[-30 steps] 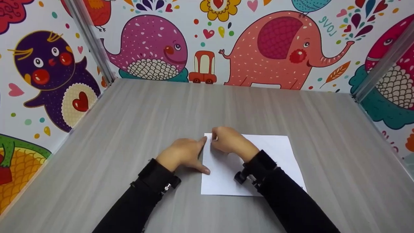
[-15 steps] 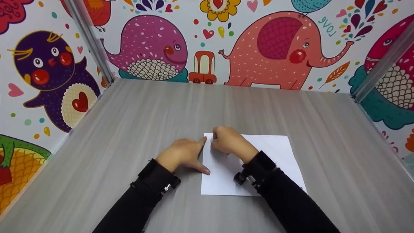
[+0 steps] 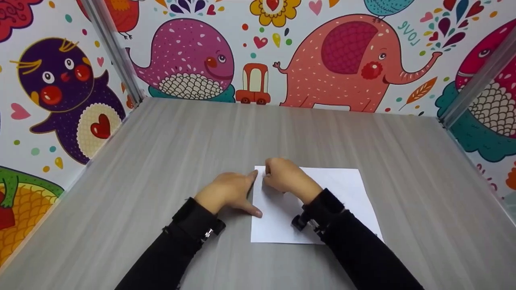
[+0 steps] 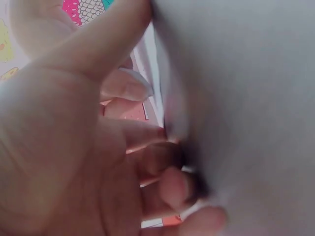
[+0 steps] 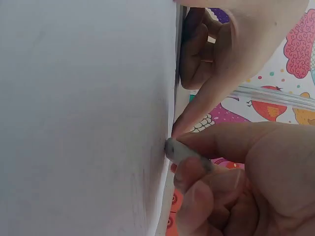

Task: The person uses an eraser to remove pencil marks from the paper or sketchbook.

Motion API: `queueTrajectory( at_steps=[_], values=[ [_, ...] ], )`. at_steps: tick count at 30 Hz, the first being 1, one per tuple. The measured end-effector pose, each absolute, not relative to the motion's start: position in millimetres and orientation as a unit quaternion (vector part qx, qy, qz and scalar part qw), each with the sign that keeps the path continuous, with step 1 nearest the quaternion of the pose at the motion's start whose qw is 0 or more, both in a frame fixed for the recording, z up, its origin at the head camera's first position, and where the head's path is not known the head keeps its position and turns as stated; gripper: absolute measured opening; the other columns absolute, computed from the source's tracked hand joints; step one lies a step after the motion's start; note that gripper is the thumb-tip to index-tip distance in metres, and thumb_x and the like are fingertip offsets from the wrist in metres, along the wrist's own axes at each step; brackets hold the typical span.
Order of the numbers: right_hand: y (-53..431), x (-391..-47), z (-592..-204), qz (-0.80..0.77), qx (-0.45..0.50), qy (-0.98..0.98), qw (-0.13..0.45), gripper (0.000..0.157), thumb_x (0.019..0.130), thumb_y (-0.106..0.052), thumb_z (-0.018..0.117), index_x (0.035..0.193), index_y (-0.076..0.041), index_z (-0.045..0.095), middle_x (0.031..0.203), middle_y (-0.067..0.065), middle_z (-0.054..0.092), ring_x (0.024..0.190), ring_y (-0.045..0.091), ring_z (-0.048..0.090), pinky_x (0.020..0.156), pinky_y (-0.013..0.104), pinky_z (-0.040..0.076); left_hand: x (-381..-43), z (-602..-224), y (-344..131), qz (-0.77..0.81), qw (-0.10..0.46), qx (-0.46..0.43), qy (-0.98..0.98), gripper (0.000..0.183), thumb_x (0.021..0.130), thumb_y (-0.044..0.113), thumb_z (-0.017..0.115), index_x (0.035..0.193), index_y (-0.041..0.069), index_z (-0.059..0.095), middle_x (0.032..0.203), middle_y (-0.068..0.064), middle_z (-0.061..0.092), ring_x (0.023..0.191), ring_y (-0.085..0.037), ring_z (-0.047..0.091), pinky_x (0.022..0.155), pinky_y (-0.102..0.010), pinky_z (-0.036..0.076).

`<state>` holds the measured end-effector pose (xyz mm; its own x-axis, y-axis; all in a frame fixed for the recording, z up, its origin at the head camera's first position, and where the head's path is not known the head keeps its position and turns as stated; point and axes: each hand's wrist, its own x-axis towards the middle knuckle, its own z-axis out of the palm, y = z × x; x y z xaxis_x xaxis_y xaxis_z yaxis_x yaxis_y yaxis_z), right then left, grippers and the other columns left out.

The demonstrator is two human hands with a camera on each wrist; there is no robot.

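Note:
A white sheet of paper [image 3: 278, 229] lies flat on the table. My left hand [image 3: 229, 190] rests along its left edge, thumb and index finger spread apart, the thumb tip pressing on the paper; the other fingers are bent by the table in the left wrist view. Over the paper's upper left corner, my right hand [image 3: 287, 176] pinches a small greyish-white eraser [image 5: 184, 153] between thumb and fingers. The eraser's rounded end is against the paper, near the left index fingertip. In the head view the right hand hides the eraser. Faint grey smudges show on the paper in the right wrist view.
The grey wood-grain table [image 3: 193, 137] spreads around the paper. Walls with printed cartoon animals [image 3: 338, 60] enclose it at the back and both sides, with metal posts [image 3: 117, 52] at the corners. Black straps with small cameras [image 3: 299, 222] sit on both wrists.
The right hand shifts only very slightly near the paper's upper left corner. The left hand and the paper stay in place.

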<state>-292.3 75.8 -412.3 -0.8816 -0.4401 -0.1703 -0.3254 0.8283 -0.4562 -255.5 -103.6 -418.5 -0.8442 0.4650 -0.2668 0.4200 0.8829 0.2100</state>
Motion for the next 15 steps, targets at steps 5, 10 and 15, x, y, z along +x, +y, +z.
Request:
queueTrajectory(
  at_steps=[5,10,15],
  values=[
    [70.1,-287.4,-413.9,-0.241,-0.275,0.911,0.19,0.006,0.091,-0.006,0.069,0.096,-0.008,0.07,0.078,0.003,0.065,0.049,0.013,0.06,0.045,0.027,0.05,-256.8,-419.7,-103.6,0.076,0.154,0.23,0.958,0.087,0.073,0.065,0.091,0.131,0.004,0.067,0.102,-0.009,0.074,0.1,-0.031,0.071,0.093,-0.044,0.057],
    [72.0,-291.4,-414.8,-0.22,-0.246,0.929,0.165,0.004,0.092,-0.006,0.07,0.096,-0.008,0.07,0.079,0.005,0.066,0.057,0.017,0.063,0.053,0.031,0.053,-256.9,-419.5,-104.3,0.08,0.152,0.229,0.958,0.104,0.075,0.065,0.09,0.151,0.004,0.054,0.117,-0.014,0.075,0.108,-0.034,0.071,0.097,-0.045,0.056],
    [73.0,-292.6,-415.9,-0.19,-0.24,0.946,0.11,0.007,0.092,-0.009,0.07,0.097,-0.004,0.071,0.086,0.007,0.069,0.073,0.023,0.065,0.068,0.039,0.057,-256.6,-419.1,-104.8,0.077,0.16,0.225,0.958,0.12,0.076,0.067,0.089,0.164,0.004,0.038,0.136,-0.019,0.07,0.12,-0.037,0.068,0.103,-0.047,0.054]
  ],
)
